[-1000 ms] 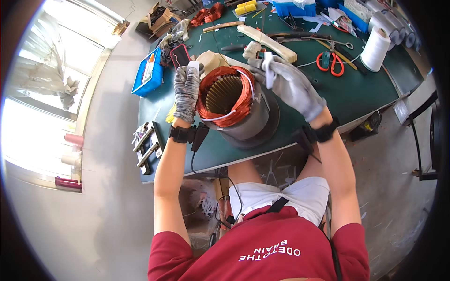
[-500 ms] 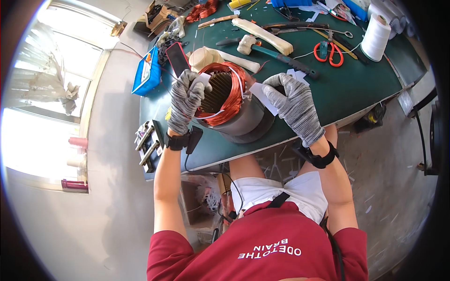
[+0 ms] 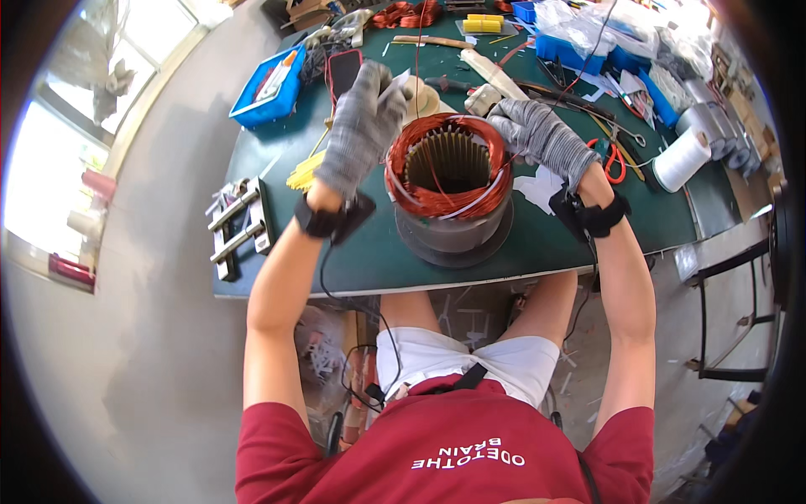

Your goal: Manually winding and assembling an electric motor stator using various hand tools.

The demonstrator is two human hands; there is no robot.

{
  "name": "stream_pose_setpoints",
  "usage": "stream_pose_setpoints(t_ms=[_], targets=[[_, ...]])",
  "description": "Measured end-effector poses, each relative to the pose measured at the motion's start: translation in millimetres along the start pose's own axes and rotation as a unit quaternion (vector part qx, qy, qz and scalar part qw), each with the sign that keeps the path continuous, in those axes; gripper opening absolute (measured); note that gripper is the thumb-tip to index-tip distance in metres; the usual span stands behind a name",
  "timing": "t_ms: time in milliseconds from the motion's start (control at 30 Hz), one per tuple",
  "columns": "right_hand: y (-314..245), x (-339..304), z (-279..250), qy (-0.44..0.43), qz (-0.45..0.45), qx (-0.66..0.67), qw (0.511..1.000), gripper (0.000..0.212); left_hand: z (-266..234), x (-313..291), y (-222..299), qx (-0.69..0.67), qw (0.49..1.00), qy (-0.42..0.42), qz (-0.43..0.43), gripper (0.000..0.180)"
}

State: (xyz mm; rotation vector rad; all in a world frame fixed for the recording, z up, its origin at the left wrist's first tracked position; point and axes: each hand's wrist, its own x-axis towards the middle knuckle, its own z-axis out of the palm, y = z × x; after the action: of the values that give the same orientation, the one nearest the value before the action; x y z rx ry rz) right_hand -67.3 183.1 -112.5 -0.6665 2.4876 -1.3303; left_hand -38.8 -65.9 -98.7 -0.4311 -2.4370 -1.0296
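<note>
A motor stator with a dark grey housing (image 3: 453, 233) stands upright on the table in front of me. Red-brown copper windings (image 3: 400, 179), tied with white cord, ring its slotted bore. My left hand (image 3: 365, 126), in a grey knit glove, is raised at the ring's upper left. Its closed fingers pinch a small white paper slip (image 3: 405, 84), partly hidden. At the ring's right side, my gloved right hand (image 3: 541, 139) has its fingertips together against the windings; whatever they grip is hidden. White paper pieces (image 3: 541, 190) lie below that hand.
Left of the stator are yellow strips (image 3: 306, 171), a metal fixture (image 3: 243, 223) and a blue tray (image 3: 239, 116). A phone (image 3: 342, 72) and a mallet head (image 3: 480, 99) lie behind. Red-handled scissors (image 3: 617, 165) and a white thread spool (image 3: 682, 160) are at right.
My right hand has come in to the winding's edge; the white sheet it held no longer shows in it. My left hand has lifted away from the bore. The head view has shifted.
</note>
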Motion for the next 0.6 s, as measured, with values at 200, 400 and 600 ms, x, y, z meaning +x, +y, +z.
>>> stream_pose_setpoints(t_ms=[200,400,600], targets=[[12,14,9,0.118,-0.265,-0.145,0.946,0.01,27,3,-10,-0.24,0.949,-0.199,-0.041,0.037],[16,22,12,0.148,-0.283,-0.135,0.938,0.011,42,1,-26,-0.178,0.977,-0.114,0.034,0.035],[10,20,-4,0.031,-0.236,-0.151,0.959,0.015,45,-3,-30,-0.237,0.962,-0.12,0.06,0.034]])
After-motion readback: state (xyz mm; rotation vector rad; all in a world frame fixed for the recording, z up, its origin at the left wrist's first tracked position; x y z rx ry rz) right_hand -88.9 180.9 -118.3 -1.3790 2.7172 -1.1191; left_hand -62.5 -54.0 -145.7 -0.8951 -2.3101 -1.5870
